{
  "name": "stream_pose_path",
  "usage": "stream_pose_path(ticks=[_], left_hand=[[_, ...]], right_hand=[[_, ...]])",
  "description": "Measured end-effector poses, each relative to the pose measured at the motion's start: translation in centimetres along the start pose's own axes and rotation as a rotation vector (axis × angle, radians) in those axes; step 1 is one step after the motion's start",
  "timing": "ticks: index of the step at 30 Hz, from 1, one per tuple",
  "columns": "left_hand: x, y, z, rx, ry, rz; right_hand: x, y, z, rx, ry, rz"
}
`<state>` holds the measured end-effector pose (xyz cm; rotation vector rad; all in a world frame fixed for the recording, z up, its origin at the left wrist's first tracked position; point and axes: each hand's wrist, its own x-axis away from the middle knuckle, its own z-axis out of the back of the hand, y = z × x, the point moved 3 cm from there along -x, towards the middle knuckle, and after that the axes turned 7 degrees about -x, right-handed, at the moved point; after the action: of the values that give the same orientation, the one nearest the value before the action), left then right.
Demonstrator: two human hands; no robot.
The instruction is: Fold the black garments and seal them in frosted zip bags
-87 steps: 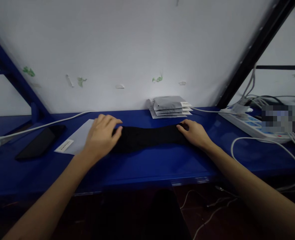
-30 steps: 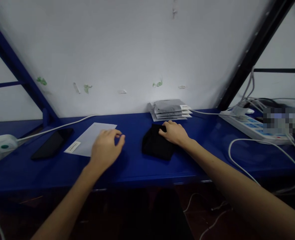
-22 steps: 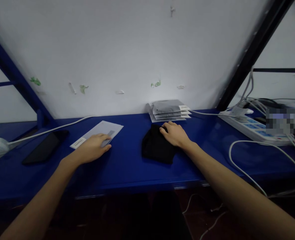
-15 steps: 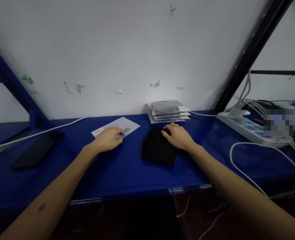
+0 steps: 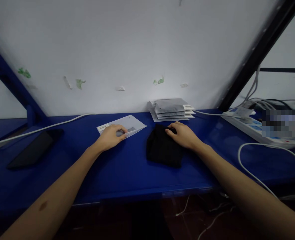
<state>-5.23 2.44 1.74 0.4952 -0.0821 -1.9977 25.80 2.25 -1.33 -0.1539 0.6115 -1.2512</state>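
My left hand [image 5: 112,136] pinches the near edge of a flat, translucent plastic bag [image 5: 135,122], thumb below and fingers above. The bag lies on the blue table and bears a white label at its left corner and a dark printed patch. A folded black cloth [image 5: 164,150] lies to the right of the bag. My right hand [image 5: 183,135] grips the cloth at its upper right edge, thumb and forefinger curled on it; its other fingertips are partly hidden. Behind the cloth sits a stack of several filled, labelled plastic bags [image 5: 171,106].
A dark phone-like slab [image 5: 35,150] lies at the left, near a white cable [image 5: 50,126]. To the right stands a white power strip [image 5: 249,128] with tangled cables. A pale wall [image 5: 127,50] rises behind the blue table [image 5: 117,176]; more cables hang below its front edge.
The view has shifted slightly. My left hand has closed its thumb on the bag's near edge, which lifts a little. My right hand stays at the cloth.
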Motion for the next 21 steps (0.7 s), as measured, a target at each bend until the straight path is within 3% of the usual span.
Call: stream_pose_path(ticks=[21], left_hand=[[0.16,0.55,-0.25,0.012,-0.032,0.019]], right_hand=[[0.62,-0.58,0.66,0.1,-0.022,-0.044]])
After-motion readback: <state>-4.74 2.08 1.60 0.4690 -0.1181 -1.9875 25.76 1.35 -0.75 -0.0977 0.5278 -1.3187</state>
